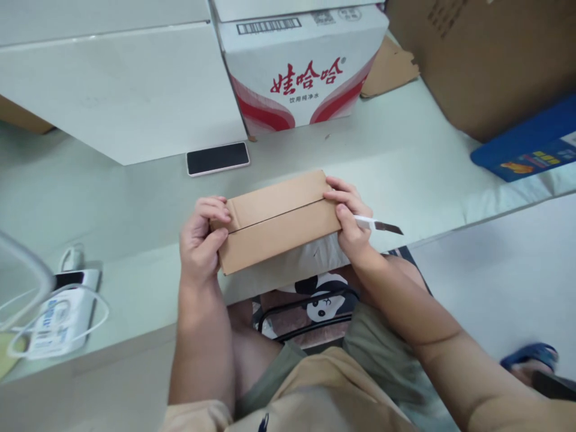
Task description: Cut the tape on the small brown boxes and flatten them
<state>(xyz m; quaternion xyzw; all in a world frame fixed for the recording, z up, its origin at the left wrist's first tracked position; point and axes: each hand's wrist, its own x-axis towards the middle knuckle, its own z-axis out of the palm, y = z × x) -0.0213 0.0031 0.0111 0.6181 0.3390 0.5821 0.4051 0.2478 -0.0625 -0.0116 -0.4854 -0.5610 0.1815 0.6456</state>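
A small brown cardboard box (281,234) is held between my two hands at the table's front edge, its seam running lengthwise across the top face. My left hand (200,237) grips the left end, with the thumb and fingers on the top near the seam. At the opposite end, my right hand (351,223) is closed on the box, fingers on the far side and thumb on the near side. A utility knife (365,222) with a white handle is tucked in that same hand, its dark blade sticking out to the right.
Behind the box lies a phone (218,159). Large white cartons (135,96) and a red-and-white carton (301,84) stand at the back. A power strip (67,318) with cables is at left, a blue box (531,144) at right. Below the table edge is a panda-print item (326,307).
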